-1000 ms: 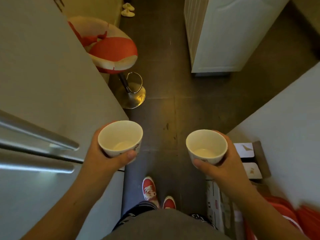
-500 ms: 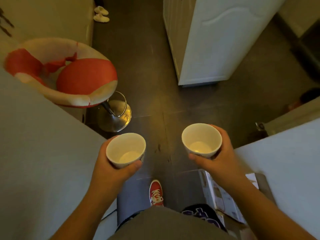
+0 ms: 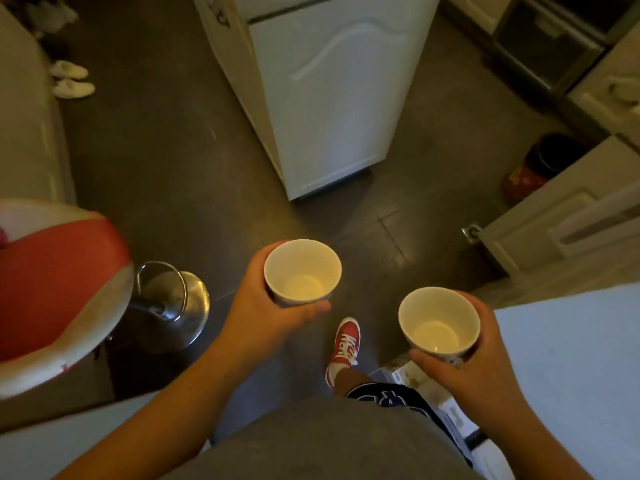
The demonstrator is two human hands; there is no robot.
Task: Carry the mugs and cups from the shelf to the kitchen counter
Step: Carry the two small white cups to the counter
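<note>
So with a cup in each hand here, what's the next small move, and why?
Probably one more step forward along the open floor, keeping both cups level. The left hand holds one white cup and the right hand the other cup, both upright and empty, and no countertop shows within reach, so neither can be set down yet.

Two empty cups carried upright over a dark tiled floor.

The left hand (image 3: 263, 306) wraps one white cup (image 3: 302, 271) from the side, thumb along its near wall; the right hand (image 3: 474, 362) holds a second white cup (image 3: 439, 322) the same way, lower and nearer the body. Both grips are closed around the cup walls, and the cups are apart. A red shoe (image 3: 346, 341) stands on the floor (image 3: 173, 161) between the arms. A red and white bar stool (image 3: 59, 289) with a chrome base is at the left, and a white cabinet (image 3: 332, 98) stands ahead.
</note>
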